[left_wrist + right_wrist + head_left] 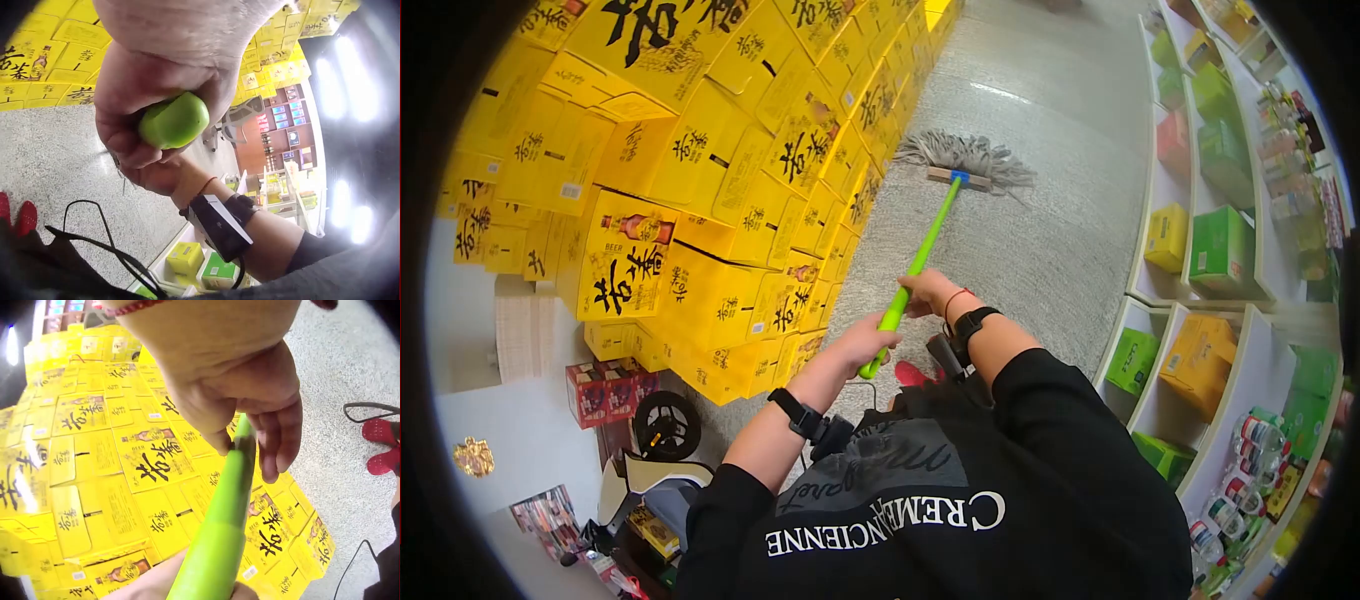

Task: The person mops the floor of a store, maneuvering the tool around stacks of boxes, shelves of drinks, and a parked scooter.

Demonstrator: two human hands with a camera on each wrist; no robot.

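A mop with a bright green handle [932,232] reaches forward from the body. Its grey string head [975,155] lies spread on the floor, joined to the handle by a blue clamp [959,178]. My left hand [862,340] grips the handle close to its near end, and the rounded green end cap [181,122] pokes out of that fist in the left wrist view. Farther down, my right hand [930,292] holds the handle, with thumb and fingers [289,434] bent around it in the right wrist view. Both wrists carry black straps with cameras.
Stacked yellow beer cartons [730,220] line the left side of the grey speckled floor [1020,260]. White shelves [1145,290] with boxes and bottles run along the right. A parked scooter [650,470] stands behind on the left. Red shoes [915,374] show below the hands.
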